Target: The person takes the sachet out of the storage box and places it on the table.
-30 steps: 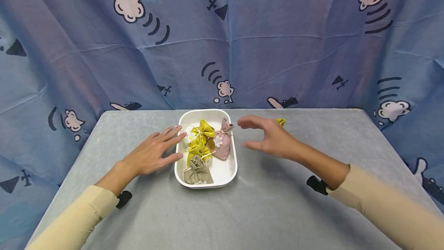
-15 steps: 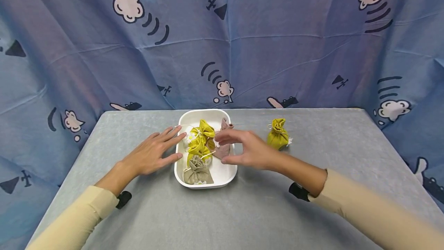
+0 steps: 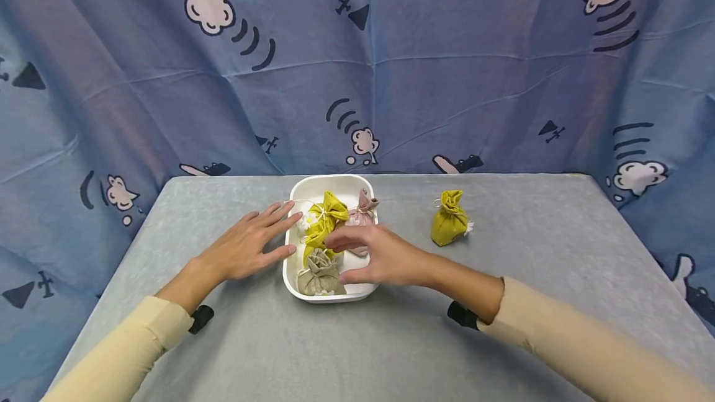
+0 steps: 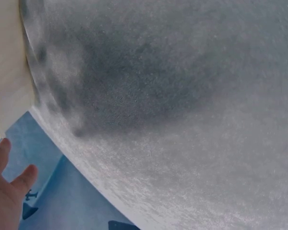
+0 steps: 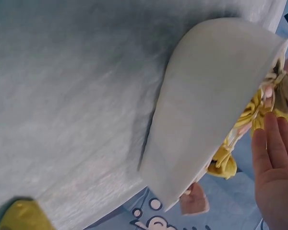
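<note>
My left hand (image 3: 242, 244) lies with straight, spread fingers at the left rim of a white tray (image 3: 329, 299). My right hand (image 3: 385, 256) reaches over the tray's right side, thumb apart from the fingers and nothing between them. Its fingertips are close to a grey-beige drawstring pouch (image 3: 319, 275) at the front. Two yellow pouches (image 3: 329, 206) lie behind that one, the nearer partly covered. A pink pouch (image 3: 362, 213) stands at the back right, its lower part behind my right hand. In the right wrist view, the tray's side wall (image 5: 206, 96) hides most of the contents.
Another yellow pouch (image 3: 449, 219) with a white flower stands on the grey table (image 3: 530, 241), right of the tray. A blue patterned curtain (image 3: 475, 67) hangs behind the table's far edge. The left wrist view shows mostly tabletop (image 4: 206, 143).
My right hand has moved left and toward the front, from beside the yellow pouch on the table to over the tray. That pouch is now uncovered. The left hand stays where it was.
</note>
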